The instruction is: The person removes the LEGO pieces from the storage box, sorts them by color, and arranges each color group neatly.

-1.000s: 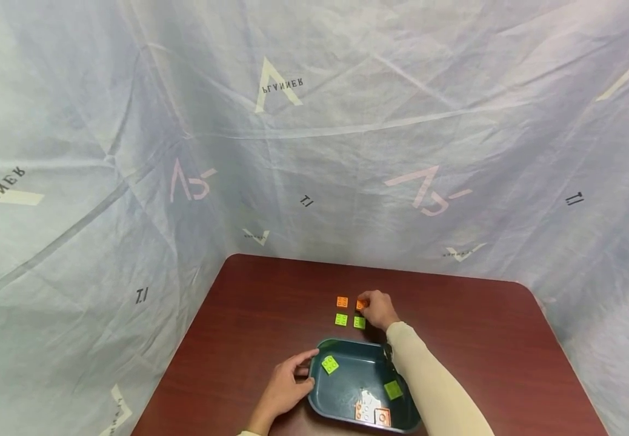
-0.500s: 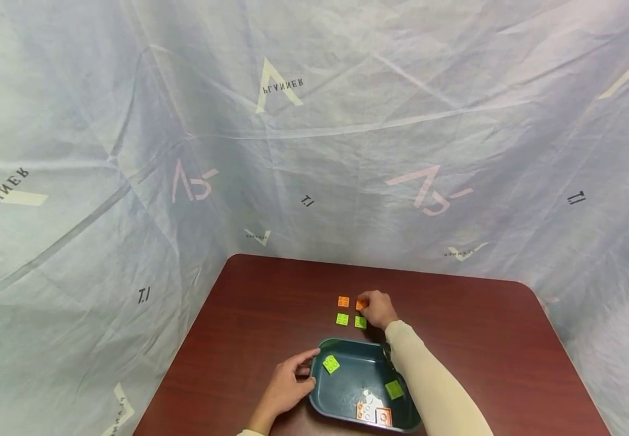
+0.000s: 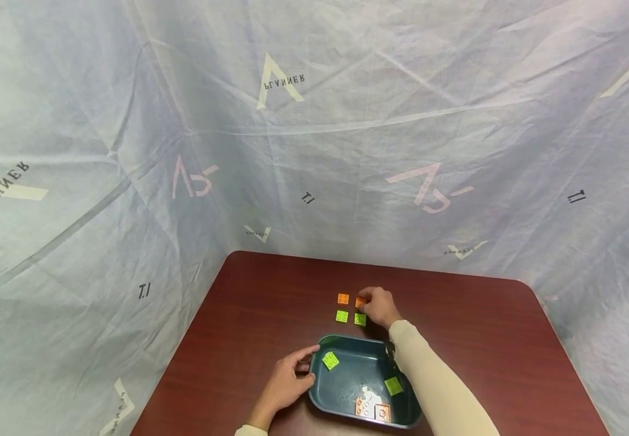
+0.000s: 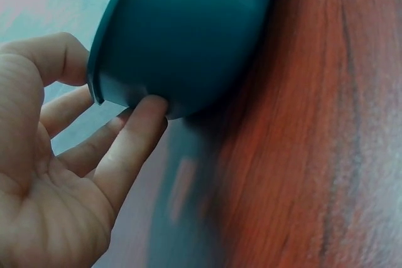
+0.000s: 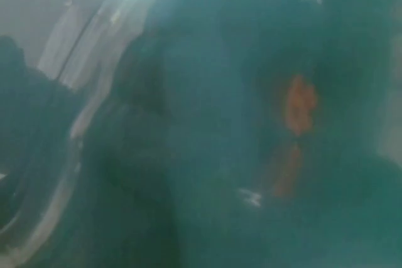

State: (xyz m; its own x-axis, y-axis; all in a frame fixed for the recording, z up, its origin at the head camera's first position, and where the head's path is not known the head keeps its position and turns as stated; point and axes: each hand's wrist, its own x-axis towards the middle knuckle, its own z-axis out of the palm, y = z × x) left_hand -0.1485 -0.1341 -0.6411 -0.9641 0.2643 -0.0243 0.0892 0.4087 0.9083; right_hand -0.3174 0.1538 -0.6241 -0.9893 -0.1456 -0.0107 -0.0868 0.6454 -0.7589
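Observation:
My left hand grips the left side of a dark teal tray, its digits against the rim and outer wall. The left wrist view shows those fingertips close up on the tray's wall. Beyond the tray, the fingers of my right hand pinch an orange toy brick, partly covered by them. Another orange brick lies to its left. Two green bricks, a left one and a right one, form the row nearer the tray.
Inside the tray lie a green brick at the far left, a second green brick at the right, and orange bricks under glare along the near side. Grey printed sheeting hangs behind the reddish-brown table. The right wrist view is blurred.
Both hands and the bricks stay in nearly the same places. The head view has shifted slightly.

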